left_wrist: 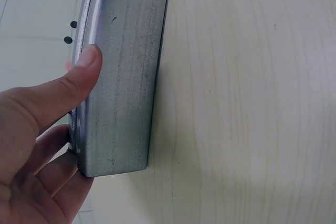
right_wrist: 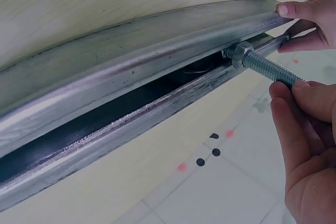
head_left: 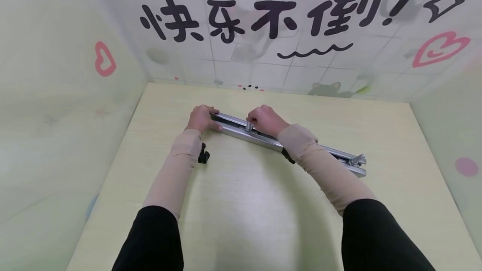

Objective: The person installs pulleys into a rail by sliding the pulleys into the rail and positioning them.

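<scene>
A long metal channel (head_left: 244,136) with a slot along its top lies slantwise on the table. My left hand (head_left: 202,119) grips its left end; in the left wrist view the thumb of that hand (left_wrist: 47,108) lies on the channel's side (left_wrist: 123,87). A threaded bolt (right_wrist: 270,69) with a hex nut (right_wrist: 242,55) stands up out of the slot close to that end. The thumb and fingers of my right hand (right_wrist: 310,129) pinch the bolt's free end. Near the channel's right end a second bolt (head_left: 357,159) sits tilted in the slot.
The pale wooden table (head_left: 241,221) extends under both arms. Behind it hangs a white printed sheet (head_left: 256,53) with black characters, and light patterned walls stand at left and right. A black strap piece (head_left: 203,154) is at my left wrist.
</scene>
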Available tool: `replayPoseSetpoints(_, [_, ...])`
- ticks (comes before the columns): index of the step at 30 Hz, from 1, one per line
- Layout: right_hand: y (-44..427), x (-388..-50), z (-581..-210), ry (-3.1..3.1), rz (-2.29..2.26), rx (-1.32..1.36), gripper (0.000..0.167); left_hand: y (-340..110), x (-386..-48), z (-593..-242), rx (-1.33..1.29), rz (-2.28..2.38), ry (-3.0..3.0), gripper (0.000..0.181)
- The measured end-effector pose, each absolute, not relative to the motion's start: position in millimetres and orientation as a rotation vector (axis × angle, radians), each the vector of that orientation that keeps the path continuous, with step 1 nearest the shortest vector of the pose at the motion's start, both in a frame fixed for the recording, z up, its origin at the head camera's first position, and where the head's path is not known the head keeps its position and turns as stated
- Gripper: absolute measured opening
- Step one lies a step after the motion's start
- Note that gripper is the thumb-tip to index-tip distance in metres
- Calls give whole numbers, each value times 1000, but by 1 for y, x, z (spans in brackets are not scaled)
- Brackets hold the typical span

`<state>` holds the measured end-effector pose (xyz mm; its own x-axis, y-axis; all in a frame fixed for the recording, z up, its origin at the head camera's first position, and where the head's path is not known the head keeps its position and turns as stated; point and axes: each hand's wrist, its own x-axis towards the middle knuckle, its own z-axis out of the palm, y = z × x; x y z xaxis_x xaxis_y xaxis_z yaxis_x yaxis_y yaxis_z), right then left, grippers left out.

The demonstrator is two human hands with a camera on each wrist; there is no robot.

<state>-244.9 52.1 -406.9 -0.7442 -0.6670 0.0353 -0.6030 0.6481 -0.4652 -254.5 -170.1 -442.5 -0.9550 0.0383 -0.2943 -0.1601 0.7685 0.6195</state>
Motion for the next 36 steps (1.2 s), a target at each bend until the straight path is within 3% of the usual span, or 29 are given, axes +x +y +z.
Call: replayPoseSetpoints(36, [79,-238,-410,2735,-682,-1119,19,-170,-255,-442,-121,975,2657,70])
